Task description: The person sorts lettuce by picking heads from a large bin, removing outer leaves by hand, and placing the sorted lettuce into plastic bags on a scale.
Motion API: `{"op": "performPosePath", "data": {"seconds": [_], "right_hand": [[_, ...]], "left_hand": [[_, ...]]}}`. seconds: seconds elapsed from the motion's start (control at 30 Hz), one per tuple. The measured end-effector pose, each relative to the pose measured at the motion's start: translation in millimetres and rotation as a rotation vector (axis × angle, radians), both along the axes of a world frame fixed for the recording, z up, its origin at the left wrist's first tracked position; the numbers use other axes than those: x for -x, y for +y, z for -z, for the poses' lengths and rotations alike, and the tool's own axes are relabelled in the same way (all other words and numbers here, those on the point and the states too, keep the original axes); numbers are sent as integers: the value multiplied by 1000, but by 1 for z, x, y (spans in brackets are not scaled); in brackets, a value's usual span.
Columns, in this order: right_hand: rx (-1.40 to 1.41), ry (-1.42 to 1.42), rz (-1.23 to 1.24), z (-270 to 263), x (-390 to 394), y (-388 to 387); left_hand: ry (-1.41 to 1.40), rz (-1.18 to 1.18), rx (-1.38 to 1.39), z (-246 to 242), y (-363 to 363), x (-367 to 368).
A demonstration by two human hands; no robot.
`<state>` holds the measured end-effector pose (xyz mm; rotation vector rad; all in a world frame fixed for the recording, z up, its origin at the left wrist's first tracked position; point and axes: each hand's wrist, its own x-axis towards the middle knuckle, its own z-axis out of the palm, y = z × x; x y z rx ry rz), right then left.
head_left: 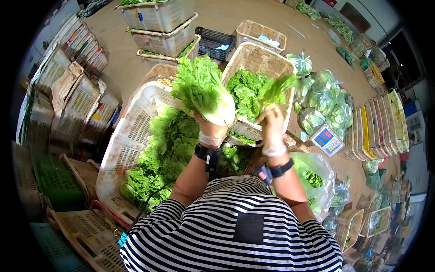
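Note:
A head of leafy green lettuce (207, 90) rests in my left hand (211, 130), its pale cut base turned to the right. My right hand (274, 125) grips loose lettuce leaves (277, 91), blurred by motion, over a cream plastic crate (260, 54). More loose leaves (246, 91) lie inside that crate. Both hands wear thin, translucent gloves. To the left of my left arm, a large white plastic crate (131, 119) holds several lettuce heads (170, 146).
An open clear plastic bag (317, 180) with lettuce stands right of my right arm. Beyond it are a digital weighing scale display (327, 139) and bagged lettuce (326, 95). Stacked crates (159, 37) rise ahead; more crates (78, 102) line the left. A black crate (215, 42) sits ahead.

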<state>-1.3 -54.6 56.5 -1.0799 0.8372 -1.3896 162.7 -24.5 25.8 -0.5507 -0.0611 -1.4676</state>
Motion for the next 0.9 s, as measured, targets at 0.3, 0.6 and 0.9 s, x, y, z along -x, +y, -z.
{"op": "performPosePath", "data": {"seconds": [0.3, 0.6, 0.9], "right_hand": [[428, 971, -25, -54, -22, 24], [578, 858, 191, -27, -13, 32], [574, 510, 68, -25, -15, 55]], "left_hand": [[-632, -287, -313, 12, 8, 10], [-401, -95, -308, -20, 18, 28], [-366, 123, -562, -3, 20, 26]]}}
